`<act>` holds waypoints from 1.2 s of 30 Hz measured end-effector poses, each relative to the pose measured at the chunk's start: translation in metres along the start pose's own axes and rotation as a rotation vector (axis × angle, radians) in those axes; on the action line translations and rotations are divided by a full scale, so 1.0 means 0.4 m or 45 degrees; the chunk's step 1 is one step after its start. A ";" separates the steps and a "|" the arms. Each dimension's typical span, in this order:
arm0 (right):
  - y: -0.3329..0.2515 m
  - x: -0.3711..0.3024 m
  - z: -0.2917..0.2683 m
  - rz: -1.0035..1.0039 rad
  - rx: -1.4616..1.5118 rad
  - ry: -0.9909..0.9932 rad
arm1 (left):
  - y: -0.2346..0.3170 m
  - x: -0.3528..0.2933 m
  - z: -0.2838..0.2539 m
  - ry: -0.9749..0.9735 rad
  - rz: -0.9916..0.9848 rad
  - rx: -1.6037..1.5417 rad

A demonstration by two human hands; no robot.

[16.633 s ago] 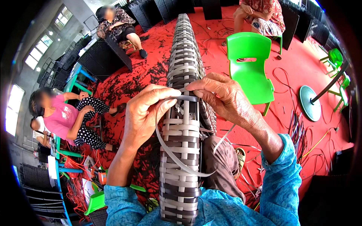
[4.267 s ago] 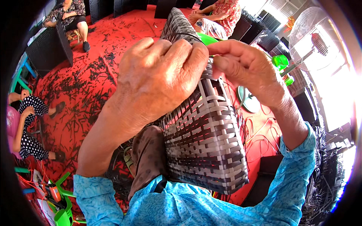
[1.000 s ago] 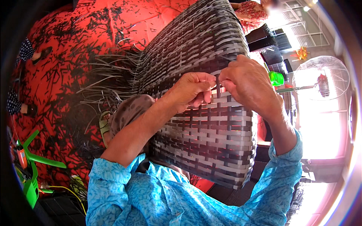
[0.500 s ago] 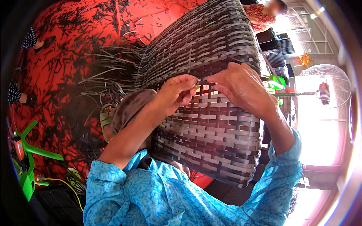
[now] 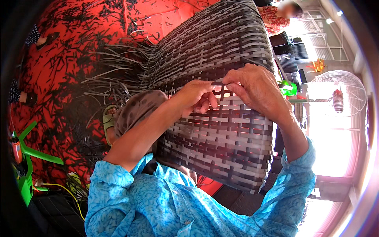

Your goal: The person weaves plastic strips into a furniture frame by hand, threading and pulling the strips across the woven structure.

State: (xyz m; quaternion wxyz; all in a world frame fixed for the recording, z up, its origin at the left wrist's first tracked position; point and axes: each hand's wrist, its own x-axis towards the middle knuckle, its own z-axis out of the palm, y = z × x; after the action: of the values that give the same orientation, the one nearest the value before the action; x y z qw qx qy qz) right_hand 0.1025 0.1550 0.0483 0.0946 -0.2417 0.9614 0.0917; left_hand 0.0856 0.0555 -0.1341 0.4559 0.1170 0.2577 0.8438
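Observation:
A large woven piece of dark and grey flat strips [image 5: 221, 134] stands in front of me, with gaps in its weave around my hands. My left hand [image 5: 198, 98] pinches a dark weaving strip [image 5: 216, 83] between thumb and forefinger, its other fingers curled loosely. Just to the right, my right hand [image 5: 256, 89] is closed on the same strip, its fingertips close to the left ones. From behind the right hand a thin length of strip trails up across the weave. Long loose strip ends [image 5: 114, 65] fan out from the left side of the piece.
Cut scraps [image 5: 67, 87] litter the red floor covering [image 5: 59, 51] at left. A bright green stand [image 5: 33, 156] and a yellow cord [image 5: 71, 191] lie at lower left. A wire-caged fan [image 5: 337, 96] stands at right. Another person [image 5: 274, 17] is at the far upper right.
My right hand has shifted slightly up and right, and the left hand has turned a little, its lower fingers opening somewhat. The thin strip now arcs higher across the weave.

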 end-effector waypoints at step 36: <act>0.031 0.009 0.040 -0.089 -0.290 0.045 | -0.010 0.044 -0.022 -0.179 -0.053 0.038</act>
State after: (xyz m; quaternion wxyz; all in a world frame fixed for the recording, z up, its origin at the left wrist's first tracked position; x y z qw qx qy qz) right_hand 0.0955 0.1676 0.0338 0.0527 -0.2857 0.9373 0.1927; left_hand 0.0749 0.0690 -0.1442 0.4884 0.1773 0.2400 0.8200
